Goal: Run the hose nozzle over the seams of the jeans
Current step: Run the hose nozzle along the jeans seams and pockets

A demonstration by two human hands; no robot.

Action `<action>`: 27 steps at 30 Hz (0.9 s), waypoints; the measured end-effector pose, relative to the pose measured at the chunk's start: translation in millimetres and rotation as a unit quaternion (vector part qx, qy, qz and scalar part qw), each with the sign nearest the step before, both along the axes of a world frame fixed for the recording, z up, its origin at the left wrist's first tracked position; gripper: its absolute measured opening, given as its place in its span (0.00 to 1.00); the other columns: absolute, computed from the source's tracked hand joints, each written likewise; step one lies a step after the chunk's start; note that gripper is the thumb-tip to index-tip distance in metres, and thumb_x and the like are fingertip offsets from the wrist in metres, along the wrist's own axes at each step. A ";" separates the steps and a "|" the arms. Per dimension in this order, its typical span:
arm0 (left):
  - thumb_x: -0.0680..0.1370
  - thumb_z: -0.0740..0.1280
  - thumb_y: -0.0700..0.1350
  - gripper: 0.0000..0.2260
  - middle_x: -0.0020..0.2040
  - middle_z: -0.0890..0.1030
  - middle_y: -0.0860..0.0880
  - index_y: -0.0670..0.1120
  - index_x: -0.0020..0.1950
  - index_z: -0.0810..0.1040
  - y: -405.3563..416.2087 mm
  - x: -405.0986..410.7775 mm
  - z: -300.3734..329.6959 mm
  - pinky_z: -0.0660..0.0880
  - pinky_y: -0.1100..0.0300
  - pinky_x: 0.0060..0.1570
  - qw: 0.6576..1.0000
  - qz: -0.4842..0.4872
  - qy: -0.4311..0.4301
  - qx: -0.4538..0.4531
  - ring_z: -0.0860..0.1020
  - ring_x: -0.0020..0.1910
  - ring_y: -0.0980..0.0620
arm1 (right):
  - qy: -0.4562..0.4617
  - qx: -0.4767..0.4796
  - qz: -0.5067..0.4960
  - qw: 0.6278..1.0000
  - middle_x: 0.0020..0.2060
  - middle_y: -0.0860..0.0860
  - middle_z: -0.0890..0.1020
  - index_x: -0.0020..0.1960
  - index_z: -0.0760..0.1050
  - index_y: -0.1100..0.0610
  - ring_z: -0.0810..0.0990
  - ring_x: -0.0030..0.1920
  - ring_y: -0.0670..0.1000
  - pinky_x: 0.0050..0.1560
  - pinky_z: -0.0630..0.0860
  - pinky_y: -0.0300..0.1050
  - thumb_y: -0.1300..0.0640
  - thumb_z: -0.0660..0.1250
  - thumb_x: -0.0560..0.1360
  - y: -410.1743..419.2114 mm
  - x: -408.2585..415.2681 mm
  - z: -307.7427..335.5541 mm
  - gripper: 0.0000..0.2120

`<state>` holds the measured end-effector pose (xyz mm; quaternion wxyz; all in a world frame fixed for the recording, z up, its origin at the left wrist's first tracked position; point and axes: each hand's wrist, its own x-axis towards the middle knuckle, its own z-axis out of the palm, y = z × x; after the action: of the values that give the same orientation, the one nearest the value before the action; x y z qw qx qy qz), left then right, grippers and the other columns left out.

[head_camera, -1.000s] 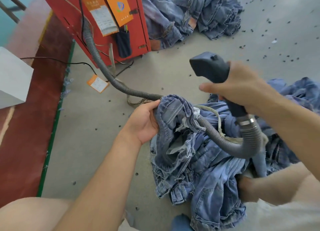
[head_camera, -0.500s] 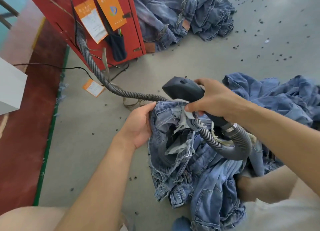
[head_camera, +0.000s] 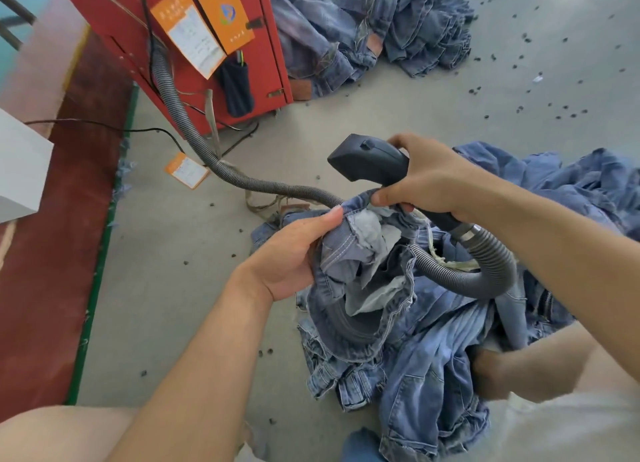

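A pair of blue jeans (head_camera: pixel 388 309), turned inside out with pale pocket lining showing, hangs bunched between my hands over the floor. My left hand (head_camera: pixel 294 250) grips the waistband on its left side. My right hand (head_camera: pixel 426 181) holds the handle of the dark grey hose nozzle (head_camera: pixel 367 160), and its thumb and fingertips also pinch the waistband edge. The nozzle head points left, just above the fabric. The ribbed grey hose (head_camera: pixel 485 271) loops from the handle down across the jeans.
The hose (head_camera: pixel 180 115) runs back to a red machine (head_camera: pixel 214 39) hung with orange tags. A jeans pile (head_camera: pixel 374 28) lies behind it, another heap (head_camera: pixel 581 188) at the right. A white box (head_camera: pixel 17 170) stands left. Dark bits dot the grey floor.
The nozzle dropped from high above down to the waistband, then lifted slightly. My right hand's thumb now pinches the waistband edge. My left hand kept its grip.
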<state>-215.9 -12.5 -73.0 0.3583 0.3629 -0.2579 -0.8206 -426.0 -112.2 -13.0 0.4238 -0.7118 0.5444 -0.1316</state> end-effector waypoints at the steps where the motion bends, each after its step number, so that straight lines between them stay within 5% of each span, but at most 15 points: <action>1: 0.85 0.62 0.53 0.18 0.72 0.77 0.40 0.46 0.70 0.80 -0.4 -0.1 -1.0 0.76 0.49 0.66 1.000 0.007 0.010 0.003 0.77 0.70 0.41 | 0.012 -0.019 0.007 1.000 0.44 0.54 0.83 0.64 0.73 0.52 0.82 0.27 0.47 0.27 0.76 0.38 0.57 0.82 0.70 1.3 1.7 -0.3 0.27; 7: 0.86 0.61 0.53 0.22 0.73 0.75 0.38 0.40 0.74 0.75 -4.9 7.6 0.4 0.74 0.44 0.69 0.997 0.068 0.029 0.013 0.74 0.72 0.38 | 0.003 -0.184 0.025 0.983 0.34 0.45 0.81 0.57 0.74 0.47 0.82 0.27 0.43 0.27 0.73 0.33 0.42 0.75 0.75 11.3 -17.3 27.1 0.17; 10: 0.86 0.60 0.48 0.21 0.73 0.75 0.36 0.38 0.75 0.73 -8.4 14.6 4.5 0.74 0.41 0.69 0.996 0.089 -0.006 -0.001 0.73 0.73 0.36 | -0.031 -0.245 0.057 0.967 0.38 0.36 0.81 0.57 0.74 0.41 0.81 0.32 0.40 0.31 0.73 0.33 0.34 0.70 0.73 24.8 -32.2 53.7 0.17; 14: 0.86 0.58 0.45 0.21 0.77 0.68 0.33 0.36 0.77 0.69 -10.9 15.0 15.7 0.66 0.38 0.75 0.993 0.119 -0.002 -0.006 0.67 0.76 0.34 | 0.035 -0.208 0.151 0.966 0.44 0.35 0.82 0.58 0.74 0.34 0.81 0.41 0.41 0.40 0.78 0.46 0.32 0.68 0.71 40.2 -41.1 65.6 0.18; 19: 0.87 0.56 0.43 0.21 0.77 0.66 0.32 0.34 0.77 0.68 -10.6 18.3 18.9 0.66 0.41 0.76 0.990 0.142 0.015 0.000 0.66 0.77 0.35 | 0.147 -0.217 0.206 0.943 0.44 0.25 0.76 0.58 0.73 0.34 0.77 0.42 0.30 0.32 0.70 0.36 0.31 0.63 0.72 56.2 -34.4 54.1 0.17; 21: 0.87 0.56 0.43 0.20 0.72 0.72 0.32 0.33 0.76 0.69 -8.8 15.8 17.7 0.70 0.41 0.72 0.992 0.123 -0.011 -0.006 0.74 0.69 0.35 | 0.149 -0.225 0.189 0.944 0.38 0.30 0.78 0.57 0.73 0.36 0.77 0.40 0.31 0.30 0.70 0.39 0.30 0.59 0.70 57.6 -24.9 47.2 0.19; 24: 0.87 0.57 0.42 0.19 0.55 0.82 0.40 0.33 0.74 0.71 -6.4 13.4 18.8 0.78 0.53 0.53 0.993 0.111 -0.027 -0.018 0.81 0.50 0.47 | 0.141 -0.236 0.161 0.948 0.31 0.40 0.79 0.57 0.73 0.38 0.77 0.31 0.40 0.34 0.78 0.49 0.32 0.60 0.72 59.6 -13.4 37.4 0.17; 27: 0.86 0.58 0.41 0.19 0.59 0.79 0.38 0.32 0.74 0.69 -5.7 16.7 20.8 0.75 0.46 0.60 0.994 0.102 -0.024 -0.026 0.78 0.54 0.43 | 0.099 -0.241 0.114 0.959 0.34 0.39 0.79 0.57 0.73 0.39 0.77 0.32 0.41 0.33 0.77 0.47 0.35 0.62 0.73 57.0 -11.4 39.6 0.16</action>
<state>-199.2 -18.2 -52.2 0.4432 0.3974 -0.2496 -0.7638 -437.4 -55.1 26.6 0.1954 -0.8595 0.4514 -0.1388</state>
